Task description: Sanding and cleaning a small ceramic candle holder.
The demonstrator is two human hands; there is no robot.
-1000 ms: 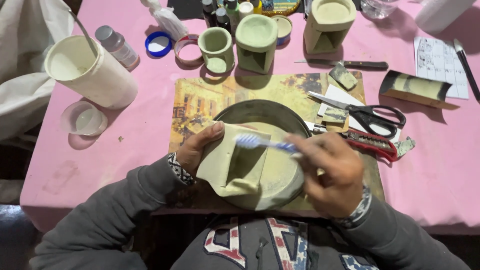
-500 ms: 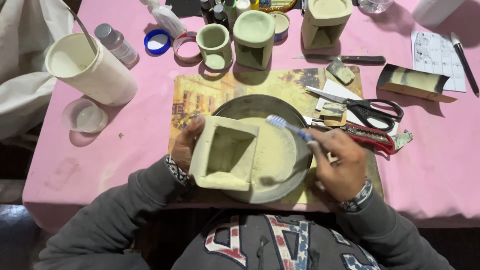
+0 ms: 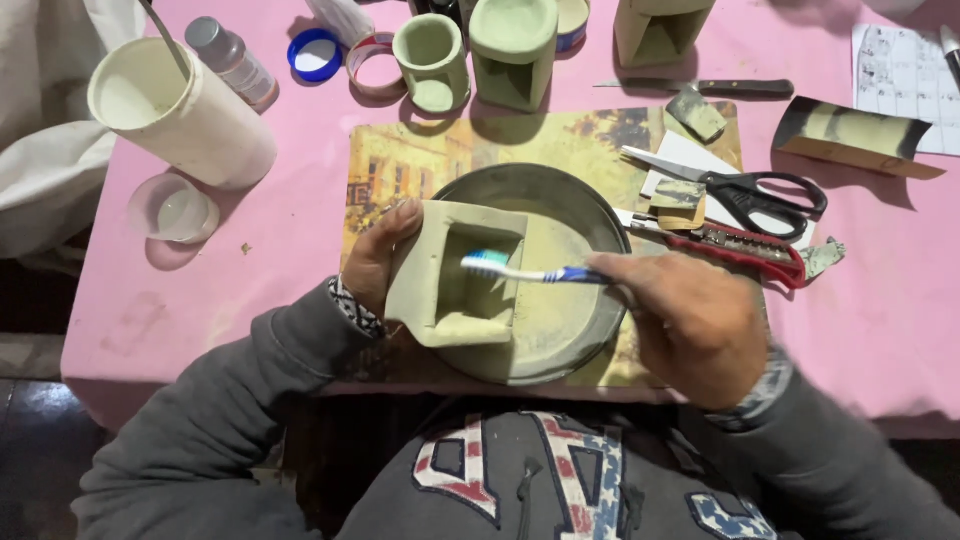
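Card: I see a green-and-tan folded card (image 3: 858, 137) lying far right on the pink table (image 3: 300, 215).
Block: my left hand (image 3: 378, 262) grips the pale hollow block (image 3: 455, 275) over the round pan (image 3: 575, 300).
Brush: my right hand (image 3: 690, 325) pinches a toothbrush (image 3: 520, 270), its bristles at the block's hollow.

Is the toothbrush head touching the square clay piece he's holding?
Cannot tell. In the head view the toothbrush head overlaps the rim of the clay piece's square hollow, but looking straight down shows neither contact nor gap.
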